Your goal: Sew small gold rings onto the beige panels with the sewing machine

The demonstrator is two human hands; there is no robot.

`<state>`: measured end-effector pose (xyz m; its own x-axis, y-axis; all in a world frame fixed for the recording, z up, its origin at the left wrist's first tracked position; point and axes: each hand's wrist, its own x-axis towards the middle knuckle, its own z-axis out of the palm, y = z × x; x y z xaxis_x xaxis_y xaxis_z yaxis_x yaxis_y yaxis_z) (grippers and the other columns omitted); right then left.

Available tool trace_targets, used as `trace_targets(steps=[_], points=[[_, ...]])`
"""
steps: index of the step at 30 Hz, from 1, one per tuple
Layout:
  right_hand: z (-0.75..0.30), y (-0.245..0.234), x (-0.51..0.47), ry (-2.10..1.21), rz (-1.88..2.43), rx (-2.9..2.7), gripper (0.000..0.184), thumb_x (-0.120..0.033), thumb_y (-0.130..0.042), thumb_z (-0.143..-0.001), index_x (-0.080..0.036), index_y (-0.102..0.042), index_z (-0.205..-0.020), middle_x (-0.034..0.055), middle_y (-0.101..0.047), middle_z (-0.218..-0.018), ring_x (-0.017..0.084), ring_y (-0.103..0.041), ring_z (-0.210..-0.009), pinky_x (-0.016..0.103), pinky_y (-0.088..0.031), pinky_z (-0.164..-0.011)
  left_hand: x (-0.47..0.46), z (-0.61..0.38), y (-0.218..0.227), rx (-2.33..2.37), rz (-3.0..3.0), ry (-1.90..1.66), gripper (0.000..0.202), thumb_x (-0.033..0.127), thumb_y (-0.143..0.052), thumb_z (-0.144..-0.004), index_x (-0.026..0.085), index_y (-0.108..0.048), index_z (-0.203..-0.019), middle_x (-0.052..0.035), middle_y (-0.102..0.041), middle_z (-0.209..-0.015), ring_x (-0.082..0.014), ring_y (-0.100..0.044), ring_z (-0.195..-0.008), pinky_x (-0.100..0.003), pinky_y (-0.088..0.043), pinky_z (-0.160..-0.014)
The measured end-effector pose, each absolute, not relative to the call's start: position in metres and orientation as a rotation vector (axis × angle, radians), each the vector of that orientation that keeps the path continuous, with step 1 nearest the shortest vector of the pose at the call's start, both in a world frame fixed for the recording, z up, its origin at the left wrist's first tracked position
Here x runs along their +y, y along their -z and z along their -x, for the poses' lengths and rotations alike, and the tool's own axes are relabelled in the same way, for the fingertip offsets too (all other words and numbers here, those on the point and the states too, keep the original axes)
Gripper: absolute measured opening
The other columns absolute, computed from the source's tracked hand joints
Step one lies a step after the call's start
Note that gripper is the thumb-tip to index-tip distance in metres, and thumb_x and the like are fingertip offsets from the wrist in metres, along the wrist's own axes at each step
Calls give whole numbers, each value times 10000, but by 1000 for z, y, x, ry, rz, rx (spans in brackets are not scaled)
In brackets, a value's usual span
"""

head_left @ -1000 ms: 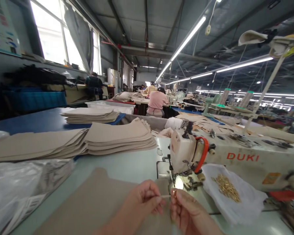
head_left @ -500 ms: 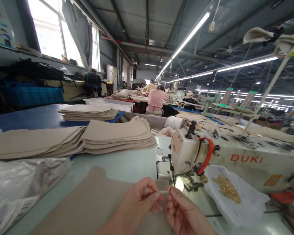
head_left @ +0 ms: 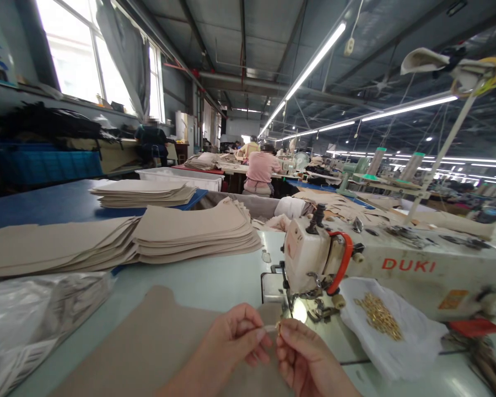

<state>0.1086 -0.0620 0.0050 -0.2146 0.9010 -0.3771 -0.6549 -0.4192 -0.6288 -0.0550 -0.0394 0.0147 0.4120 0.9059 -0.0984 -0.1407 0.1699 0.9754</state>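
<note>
My left hand (head_left: 235, 337) is closed, pinching a thin pale strip (head_left: 269, 328) between thumb and forefinger. Against its other end, my right hand (head_left: 303, 353) pinches a small gold-coloured metal piece (head_left: 278, 326), mostly covered by the fingertips. Both hands are just in front of the lit needle area of a white sewing machine (head_left: 306, 259) marked DUKI. Beneath them a beige fabric panel (head_left: 144, 336) lies flat on the pale green table. To the right, a heap of similar gold metal pieces (head_left: 380, 317) rests on a white plastic bag (head_left: 413, 353).
Stacked beige panels (head_left: 194, 231) stand behind the hands at left, with another stack (head_left: 144, 193) on a blue table (head_left: 45, 201). A clear plastic bag (head_left: 45, 309) lies at the left edge. Farther back a person in pink (head_left: 259, 168) sits among worktables.
The whole view has shifted slightly, so most things sit a little further left. My fingertips look marginally closer together, with less of the strip showing. Both grips stay the same.
</note>
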Motion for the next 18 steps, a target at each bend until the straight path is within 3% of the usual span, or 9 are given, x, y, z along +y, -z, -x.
trace_targets(steps=[8,15,18], points=[[-108,7,-59,-1882,882,-473,345,-313,-877,-547,-128,-659,-741,11,-658,-628,72,-573,-484,157,-464,-477,-30,58,4,823,-1137,-820,465,561,-796,-556,175,-602,-729,-25,-708,-670,-135,-617,-539,-231,-429,-532],[-123,7,-57,-1535,932,-1053,345,-434,-816,-618,-166,-693,-795,21,-656,-663,147,-620,-640,232,-474,-596,-33,58,6,837,-1134,-808,497,582,-792,-545,179,-556,-715,-16,-686,-603,-133,-617,-512,-214,-400,-491],[-124,16,-50,-1535,968,-1259,338,-446,-804,-609,-163,-685,-752,14,-642,-631,142,-598,-598,229,-443,-571,-33,56,11,853,-1146,-796,522,591,-802,-504,179,-535,-681,-7,-660,-521,-105,-551,-434,-201,-353,-448]])
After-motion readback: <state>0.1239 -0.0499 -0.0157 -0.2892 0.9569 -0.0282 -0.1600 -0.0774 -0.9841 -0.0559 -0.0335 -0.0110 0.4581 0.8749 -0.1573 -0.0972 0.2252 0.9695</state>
